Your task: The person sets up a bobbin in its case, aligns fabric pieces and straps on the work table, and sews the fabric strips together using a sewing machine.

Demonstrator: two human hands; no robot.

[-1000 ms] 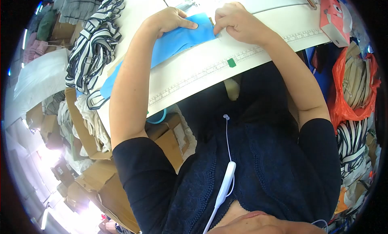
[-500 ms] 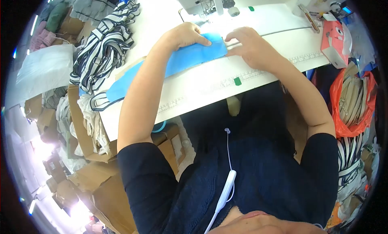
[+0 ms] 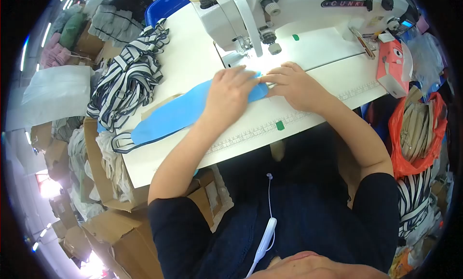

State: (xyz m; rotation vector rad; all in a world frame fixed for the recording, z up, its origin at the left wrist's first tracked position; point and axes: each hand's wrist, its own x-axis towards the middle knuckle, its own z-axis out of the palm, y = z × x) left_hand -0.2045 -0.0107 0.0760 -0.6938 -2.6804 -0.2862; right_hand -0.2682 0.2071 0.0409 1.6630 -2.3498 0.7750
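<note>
A long blue fabric piece (image 3: 176, 114) lies slantwise on the white sewing table (image 3: 193, 47), its right end just below the needle area of the sewing machine (image 3: 219, 21). Over that right end rests my left hand (image 3: 231, 93), blurred, its fingers partly hidden. My right hand (image 3: 296, 88) touches the fabric's right tip, thumb below and fingers stretched leftward. Whether it pinches an edge is hard to see. A striped strap loop (image 3: 123, 143) shows at the fabric's lower left end.
Black-and-white striped straps (image 3: 128, 76) are heaped at the table's left. A blue bin (image 3: 166, 6) stands behind them. At the right are a red tissue box (image 3: 393, 67) and a red bag (image 3: 417, 134) of beige pieces. Cardboard boxes (image 3: 130, 240) stand lower left.
The view has tilted up, showing more of the machine. My left hand has moved along the fabric toward its right end, close to my right hand, uncovering more blue fabric.
</note>
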